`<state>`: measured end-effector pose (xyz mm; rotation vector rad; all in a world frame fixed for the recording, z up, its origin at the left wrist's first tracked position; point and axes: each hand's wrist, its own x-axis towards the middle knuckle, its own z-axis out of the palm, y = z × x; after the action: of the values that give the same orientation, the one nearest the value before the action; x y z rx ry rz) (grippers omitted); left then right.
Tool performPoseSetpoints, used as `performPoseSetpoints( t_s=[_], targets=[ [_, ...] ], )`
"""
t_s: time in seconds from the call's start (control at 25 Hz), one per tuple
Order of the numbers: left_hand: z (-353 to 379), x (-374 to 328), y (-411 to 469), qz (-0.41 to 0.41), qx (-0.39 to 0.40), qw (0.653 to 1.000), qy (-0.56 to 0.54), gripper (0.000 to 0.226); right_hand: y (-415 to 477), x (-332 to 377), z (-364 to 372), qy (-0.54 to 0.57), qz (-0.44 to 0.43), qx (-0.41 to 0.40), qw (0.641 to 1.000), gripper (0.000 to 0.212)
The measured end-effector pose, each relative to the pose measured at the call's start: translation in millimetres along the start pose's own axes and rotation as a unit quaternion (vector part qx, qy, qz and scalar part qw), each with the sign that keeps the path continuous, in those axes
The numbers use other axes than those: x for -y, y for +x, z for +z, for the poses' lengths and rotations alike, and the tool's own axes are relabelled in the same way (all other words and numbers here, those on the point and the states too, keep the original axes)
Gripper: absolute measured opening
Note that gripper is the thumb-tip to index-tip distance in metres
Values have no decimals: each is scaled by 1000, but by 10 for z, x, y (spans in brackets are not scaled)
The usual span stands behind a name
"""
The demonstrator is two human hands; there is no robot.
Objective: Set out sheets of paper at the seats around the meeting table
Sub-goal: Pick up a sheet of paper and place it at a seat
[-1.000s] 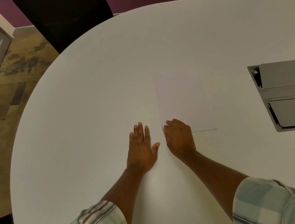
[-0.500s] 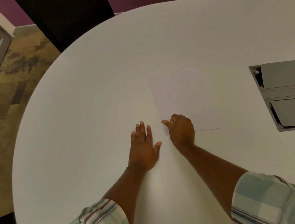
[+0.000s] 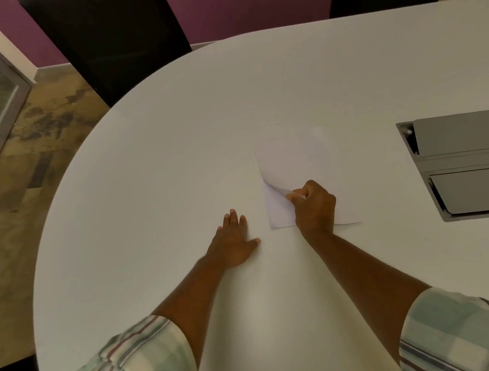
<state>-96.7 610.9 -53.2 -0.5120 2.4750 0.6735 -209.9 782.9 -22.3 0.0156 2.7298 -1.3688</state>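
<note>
Right hand (image 3: 314,208) pinching near-left corner of thin white paper sheet (image 3: 292,161), long axis running away; left hand (image 3: 233,241) flat, fingers together, beside it.

Soft, even indoor light falls on the white table (image 3: 150,171), which reads slightly warm and dull, without hard glare. A brighter sheen runs down its near middle between the arms. Shadows are faint: a thin dark line under the curled sheet (image 3: 292,161). The wide lens bows the table rim and leans the black chair backs (image 3: 116,38) outward. Detail is soft overall, smeared in the corners
</note>
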Motion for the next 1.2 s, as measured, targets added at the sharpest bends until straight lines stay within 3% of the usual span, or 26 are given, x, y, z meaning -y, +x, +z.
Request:
performPoseSetpoints(
  t_s=[0.08,0.12,0.2,0.4,0.48,0.6,0.68,0.76,0.84,0.92,1.0,1.08,1.2],
  targets=[
    [-230,-171,-68,-49,-16,979,-198,82,-47,28,-152,19,-25,-10,999,23],
    [-287,-269,-100,-65,-41,948,-308,79,-86,39,-237,16,-48,-11,999,15],
    [-308,-526,-200,-82,-69,872,-477,72,-205,36,-425,-2,-124,-15,992,7],
    [-199,-1163,-449,-46,24,653,-756,61,-709,-197,-869,-53,-298,-36,952,20],
    [-117,-1339,-558,-34,14,603,-797,47,-923,-355,-1020,-71,-347,-50,934,20],
    [51,-1547,-745,-43,-53,638,-767,37,-1192,-537,-1282,-99,-391,-66,913,27],
    [148,-1662,-889,-37,-73,650,-756,43,-1379,-629,-1480,-92,-360,-68,926,28],
    [232,-1766,-1015,-24,-76,651,-755,45,-1576,-713,-1674,-24,-251,-67,965,40],
    [309,-1874,-1120,-13,-65,647,-760,42,-1696,-788,-1885,94,-78,-92,988,54],
    [409,-2009,-1229,6,-38,649,-759,38,-1721,-845,-2078,224,129,-132,957,62],
    [539,-2154,-1332,26,-7,659,-751,36,-1712,-925,-2231,390,252,-120,878,69],
    [697,-2324,-1419,45,25,672,-739,35,-1744,-1022,-2380,504,270,-96,815,48],
    [921,-2578,-1527,42,56,692,-719,32,-1831,-1202,-2577,476,276,-128,825,17]
  ],
)
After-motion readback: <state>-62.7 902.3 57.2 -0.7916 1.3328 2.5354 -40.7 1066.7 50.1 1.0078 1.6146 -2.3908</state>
